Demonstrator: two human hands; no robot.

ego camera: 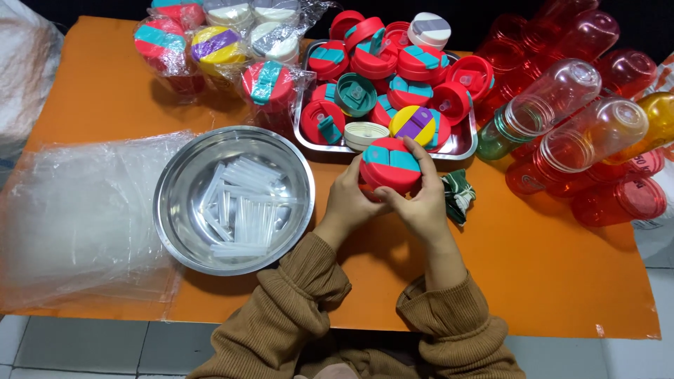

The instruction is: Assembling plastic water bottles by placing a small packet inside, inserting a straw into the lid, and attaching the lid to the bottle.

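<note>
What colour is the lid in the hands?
Red with a teal flip strap across the top, seen in the head view: lid.

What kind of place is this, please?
Probably a small assembly or packing workstation: a tray heaped with bottle lids, loose plastic bottles, clear bags, and both hands around a red lid.

Round red lid (390, 165) w/ teal flip strap across its top, held flat-side up btwn both hands just above the orange table (533, 274), right in front of the steel tray's near edge. Left hand (349, 200) cups its left rim, right hand (420, 200) its right rim.
</note>
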